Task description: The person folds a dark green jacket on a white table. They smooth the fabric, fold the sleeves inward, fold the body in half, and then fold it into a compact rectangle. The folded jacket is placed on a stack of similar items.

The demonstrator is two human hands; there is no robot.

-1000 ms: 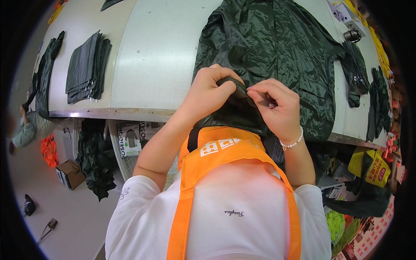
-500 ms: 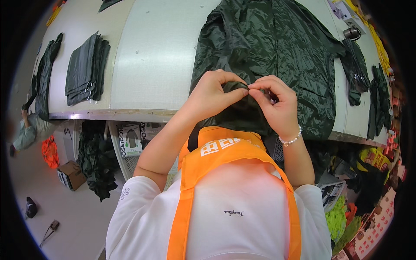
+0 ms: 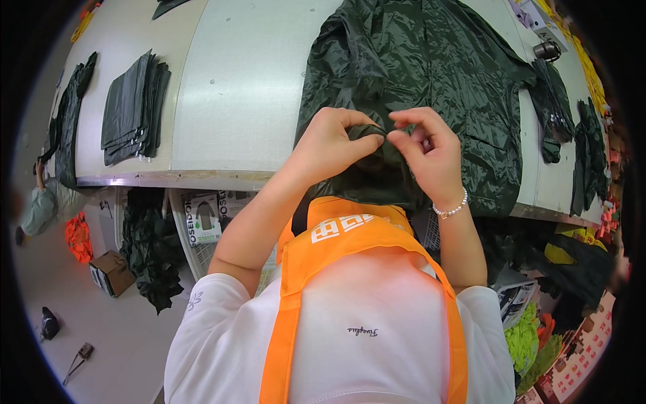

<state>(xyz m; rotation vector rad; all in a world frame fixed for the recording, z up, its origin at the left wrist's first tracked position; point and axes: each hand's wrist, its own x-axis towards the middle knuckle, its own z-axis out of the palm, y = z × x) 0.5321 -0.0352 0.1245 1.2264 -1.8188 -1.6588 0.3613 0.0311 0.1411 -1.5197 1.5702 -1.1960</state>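
A dark green shiny jacket [image 3: 464, 94] lies spread on the white table, its lower left part drawn over the near edge toward me. My left hand [image 3: 331, 145] is closed, pinching a folded edge of this jacket between thumb and fingertips. Just right of that pinch, my right hand [image 3: 434, 158] has its thumb and forefinger apart, close to the same edge. The other right fingers curl toward the palm, and whether anything small lies in them is hidden. A beaded bracelet circles my right wrist.
Left on the table [image 3: 235, 87] lies a stack of flat dark green pieces [image 3: 131, 111]. More dark garments [image 3: 555, 111] lie to the right, near a dark metal cup [image 3: 547, 51]. Below the edge are a white crate [image 3: 192, 236] and a cardboard box [image 3: 112, 273]. Another person's sleeve [image 3: 40, 214] shows far left.
My right thumb and forefinger have parted from the jacket edge, with the forefinger lifting. My left hand keeps its pinch. At the lower right, dark cloth now covers more of a yellow item.
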